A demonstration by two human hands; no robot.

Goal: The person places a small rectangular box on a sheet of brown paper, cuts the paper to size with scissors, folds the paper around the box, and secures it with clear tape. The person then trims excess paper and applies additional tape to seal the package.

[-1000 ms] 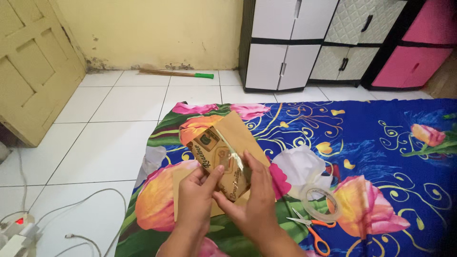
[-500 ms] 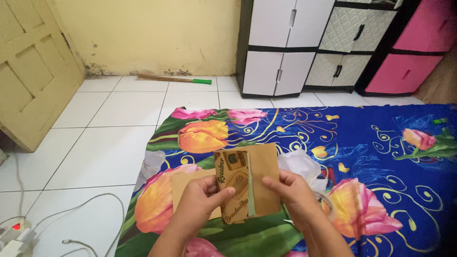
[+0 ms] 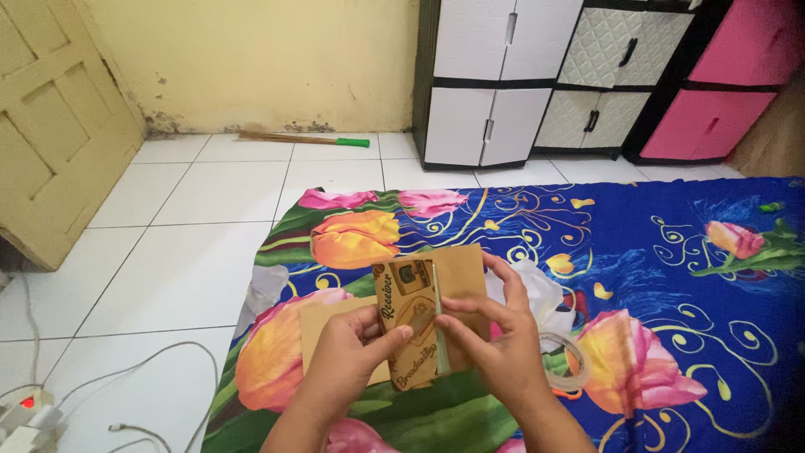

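My left hand (image 3: 348, 356) grips the left edge of a small brown paper parcel (image 3: 428, 310) with a printed label on its left half. A strip of clear tape runs down the parcel's middle. My right hand (image 3: 495, 340) lies over the right side of the parcel, fingers pressed on the tape seam. The parcel is held upright just above a flat brown paper sheet (image 3: 323, 331) that lies on the flowered blue bedsheet (image 3: 662, 252). A roll of clear tape (image 3: 563, 361) sits on the sheet just right of my right hand.
Crumpled white paper (image 3: 541, 289) lies behind the parcel. Orange scissor handles (image 3: 563, 393) peek out beside my right wrist. White tiled floor (image 3: 184, 243), cables (image 3: 142, 369) and a power strip (image 3: 21, 415) are at left. Plastic drawer cabinets (image 3: 503, 84) and a broom (image 3: 302, 138) stand by the wall.
The parcel turned from tilted to upright and came lower. My right hand slid from the parcel's right edge onto its middle, over the tape seam. The view shifted slightly.
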